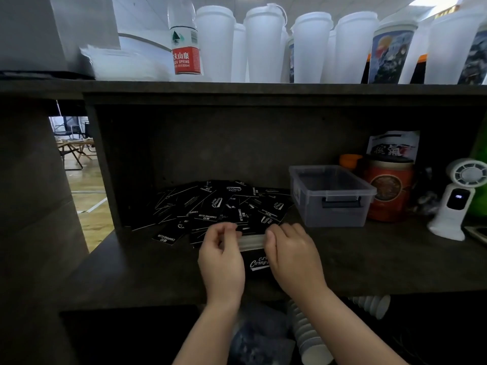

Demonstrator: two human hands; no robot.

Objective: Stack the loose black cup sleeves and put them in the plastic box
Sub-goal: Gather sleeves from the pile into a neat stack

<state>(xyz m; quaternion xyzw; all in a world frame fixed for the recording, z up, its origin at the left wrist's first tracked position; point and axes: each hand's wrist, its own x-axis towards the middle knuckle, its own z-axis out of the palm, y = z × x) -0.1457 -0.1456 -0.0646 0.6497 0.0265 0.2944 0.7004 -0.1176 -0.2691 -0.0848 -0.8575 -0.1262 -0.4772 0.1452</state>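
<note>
Both hands work at the front edge of the dark shelf (pixel 369 259). The left hand (pixel 221 262) and the right hand (pixel 295 256) hold a stack (pixel 257 255) of black sleeves between them, fingers curled on its two sides; the pale edges of the sleeves show at the top of the stack. On the top sleeve I read white script "Camp...", the rest is covered by the right hand.

Behind the stack, toward the back left corner of the shelf, lies a loose pile (pixel 224 204) of the same sleeves, spread in many directions. Some carry the words "CAMPING CLUB" in white.

The box (pixel 330 194), clear grey plastic with a handle on its front wall, stands right of the pile, near the back; it looks empty, but its bottom is dim. Just beside it on the right stands a red can (pixel 390 191), and further right a white fan (pixel 456 198).

On the top board stand white cups (pixel 263 46) and a bottle (pixel 184 38) with a red label, where "SPRING" can be read.
</note>
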